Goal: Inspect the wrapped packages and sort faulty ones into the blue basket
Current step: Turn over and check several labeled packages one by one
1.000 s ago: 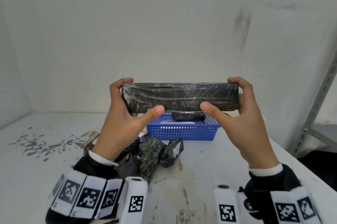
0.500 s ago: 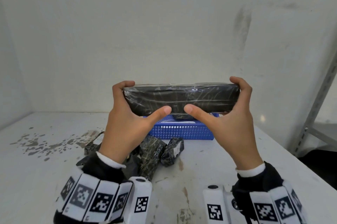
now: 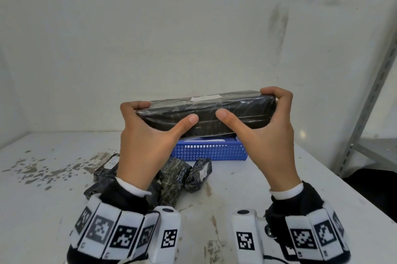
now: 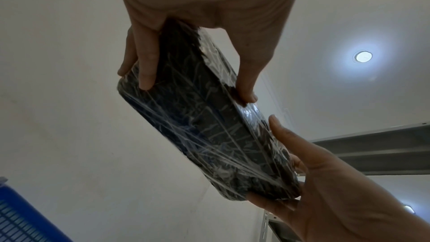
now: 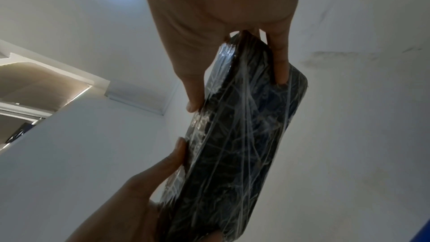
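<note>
A long black package wrapped in clear film is held up in the air above the table, slightly tilted with its right end higher. A white label shows on its top face. My left hand grips its left end and my right hand grips its right end, thumbs on the near face and fingers curled over the top. The wrist views show the film-covered package pinched between thumb and fingers at both ends. The blue basket stands behind the package, partly hidden.
Several smaller wrapped black packages lie in a heap on the white table under my left wrist. A grey metal shelf frame stands at the right. Paint stains mark the table at left.
The package has tipped so its top face with the white label now shows, and its right end has risen. Both hands have shifted slightly with it.
</note>
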`<state>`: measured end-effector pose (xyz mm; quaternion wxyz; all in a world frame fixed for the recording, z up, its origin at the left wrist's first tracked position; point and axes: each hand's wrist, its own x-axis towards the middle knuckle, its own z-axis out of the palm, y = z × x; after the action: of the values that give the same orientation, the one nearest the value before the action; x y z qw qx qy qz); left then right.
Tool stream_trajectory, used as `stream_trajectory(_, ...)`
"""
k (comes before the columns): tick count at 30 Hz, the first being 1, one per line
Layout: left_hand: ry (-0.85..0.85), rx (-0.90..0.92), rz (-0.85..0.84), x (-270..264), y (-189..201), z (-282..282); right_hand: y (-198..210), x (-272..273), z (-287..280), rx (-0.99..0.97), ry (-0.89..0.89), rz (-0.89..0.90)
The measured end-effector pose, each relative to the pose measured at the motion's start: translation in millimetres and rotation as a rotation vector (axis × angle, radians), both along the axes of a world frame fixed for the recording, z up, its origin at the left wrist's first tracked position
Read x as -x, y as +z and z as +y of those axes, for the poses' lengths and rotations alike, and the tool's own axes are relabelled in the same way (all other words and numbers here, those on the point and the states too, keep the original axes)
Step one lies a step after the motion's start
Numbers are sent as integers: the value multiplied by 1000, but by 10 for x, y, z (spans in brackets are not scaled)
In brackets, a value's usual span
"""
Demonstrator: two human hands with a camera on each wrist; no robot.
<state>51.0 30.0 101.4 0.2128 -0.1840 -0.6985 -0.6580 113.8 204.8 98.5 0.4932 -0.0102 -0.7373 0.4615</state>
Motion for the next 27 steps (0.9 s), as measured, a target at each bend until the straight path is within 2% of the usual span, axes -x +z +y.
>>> stream_trajectory(7,-5,-36,59,29,27,-16,-33,-5,4,74,83,67)
stream_trajectory(12,-201,-160,-74,137,20,-81,27,-6,41,145,144,115)
stream_trajectory(17,-396,-343,-44,254,31,-189,51,-12,170,169,174,-27)
stream_trajectory(20,-464,-288,-3,275,52,-247,36,-10,283,196,231,-110)
stream_trajectory(27,-478,-72,44,276,28,-309,25,-14,313,173,277,-204)
